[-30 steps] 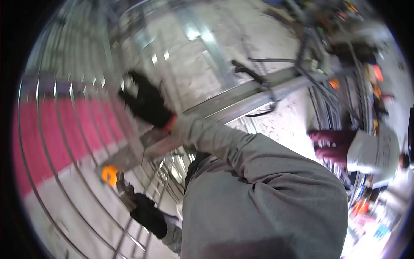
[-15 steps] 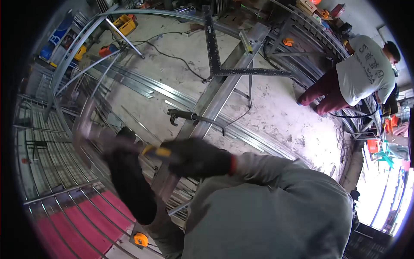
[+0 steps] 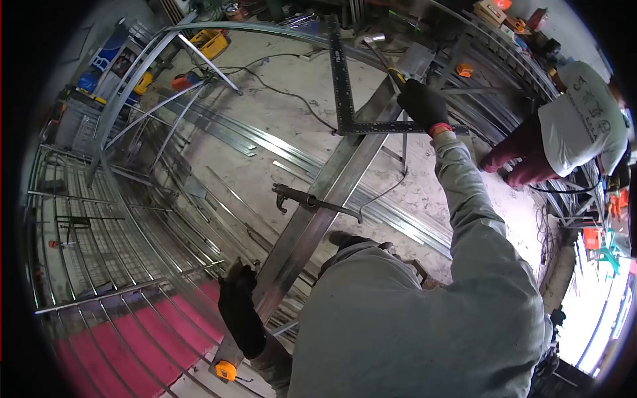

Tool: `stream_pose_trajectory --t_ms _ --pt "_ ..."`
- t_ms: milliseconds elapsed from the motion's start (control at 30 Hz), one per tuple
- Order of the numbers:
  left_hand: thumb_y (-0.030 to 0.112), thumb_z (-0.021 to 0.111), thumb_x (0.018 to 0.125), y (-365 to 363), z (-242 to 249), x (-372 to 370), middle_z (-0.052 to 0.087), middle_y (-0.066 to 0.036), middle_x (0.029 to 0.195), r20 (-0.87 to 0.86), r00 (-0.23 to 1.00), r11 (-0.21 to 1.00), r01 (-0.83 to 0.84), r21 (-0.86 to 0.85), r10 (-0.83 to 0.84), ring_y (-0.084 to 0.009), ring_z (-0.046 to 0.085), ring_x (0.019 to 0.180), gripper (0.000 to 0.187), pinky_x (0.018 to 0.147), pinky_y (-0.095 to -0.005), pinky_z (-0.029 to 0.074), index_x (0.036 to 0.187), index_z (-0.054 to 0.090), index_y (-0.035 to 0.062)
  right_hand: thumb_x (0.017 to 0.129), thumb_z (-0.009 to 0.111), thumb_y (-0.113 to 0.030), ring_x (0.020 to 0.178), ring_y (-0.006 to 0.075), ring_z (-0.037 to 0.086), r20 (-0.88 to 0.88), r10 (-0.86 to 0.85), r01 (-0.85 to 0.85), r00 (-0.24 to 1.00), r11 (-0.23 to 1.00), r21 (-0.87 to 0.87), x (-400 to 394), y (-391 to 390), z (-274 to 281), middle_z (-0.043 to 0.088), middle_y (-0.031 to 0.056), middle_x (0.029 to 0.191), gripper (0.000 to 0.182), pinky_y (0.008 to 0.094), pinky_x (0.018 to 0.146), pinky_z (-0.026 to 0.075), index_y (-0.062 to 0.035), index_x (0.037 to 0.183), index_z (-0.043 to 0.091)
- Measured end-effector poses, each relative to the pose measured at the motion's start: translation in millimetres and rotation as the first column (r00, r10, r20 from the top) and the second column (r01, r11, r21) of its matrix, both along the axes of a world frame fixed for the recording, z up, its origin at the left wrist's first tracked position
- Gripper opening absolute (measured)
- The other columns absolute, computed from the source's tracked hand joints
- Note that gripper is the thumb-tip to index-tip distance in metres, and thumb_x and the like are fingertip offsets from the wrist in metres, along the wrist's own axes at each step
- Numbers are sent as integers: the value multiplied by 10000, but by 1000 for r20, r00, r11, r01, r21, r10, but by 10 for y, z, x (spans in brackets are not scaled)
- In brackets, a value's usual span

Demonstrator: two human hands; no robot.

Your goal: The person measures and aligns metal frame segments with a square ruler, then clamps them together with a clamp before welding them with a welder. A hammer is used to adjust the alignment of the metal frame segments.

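Note:
At the far end of the steel beam (image 3: 312, 199), my right hand (image 3: 424, 106) in a black glove is closed around a hammer (image 3: 379, 53). The hammer's metal head points away from me, and its grip shows yellow by my fingers. My left hand (image 3: 239, 285), also in a dark glove, is low beside the near end of the beam. Its fingers are curled; what they hold, if anything, is not clear. A black carpenter's square (image 3: 345, 99) lies across the beam near my right hand. A clamp-like tool with a cable (image 3: 298, 197) rests over the beam's middle.
A barred metal frame (image 3: 99, 295) stands left, over a pink sheet (image 3: 146, 345). An orange tape measure (image 3: 225, 370) is near my left forearm. Metal strips (image 3: 265, 142) and a cable (image 3: 285, 95) lie on the floor. A co-worker (image 3: 577, 119) bends at right.
My right hand has swung from the lower left to the beam's far end with the hammer. My left hand has moved down and right. The view has shifted slightly.

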State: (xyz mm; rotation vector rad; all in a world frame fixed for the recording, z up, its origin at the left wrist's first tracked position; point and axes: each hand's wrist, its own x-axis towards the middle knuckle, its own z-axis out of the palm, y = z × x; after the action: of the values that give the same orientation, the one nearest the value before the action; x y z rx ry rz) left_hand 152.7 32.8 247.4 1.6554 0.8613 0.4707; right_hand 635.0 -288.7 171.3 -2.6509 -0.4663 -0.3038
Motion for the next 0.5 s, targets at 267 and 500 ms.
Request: stream_pose_trajectory --t_ms 267,500 --pt "501 489 1090 406 -483 -468 720 -174 1130 112 964 934 -197 -297 239 -300 698 1003 640 858 -428 547 1398 598 -50 881 693 -400 951 410 732 -71 -44 36 996 994 -101 81 24 -131 758 184 1057 596 534 791 565 -186 1424 575" --pt "458 463 1103 569 -714 -563 723 -188 1137 150 968 923 -137 -359 202 -300 700 1002 602 846 -439 551 1405 598 -45 896 703 -430 991 423 727 12 -49 49 999 998 -46 202 -80 -151 752 203 1079 567 541 822 570 -189 1395 585"
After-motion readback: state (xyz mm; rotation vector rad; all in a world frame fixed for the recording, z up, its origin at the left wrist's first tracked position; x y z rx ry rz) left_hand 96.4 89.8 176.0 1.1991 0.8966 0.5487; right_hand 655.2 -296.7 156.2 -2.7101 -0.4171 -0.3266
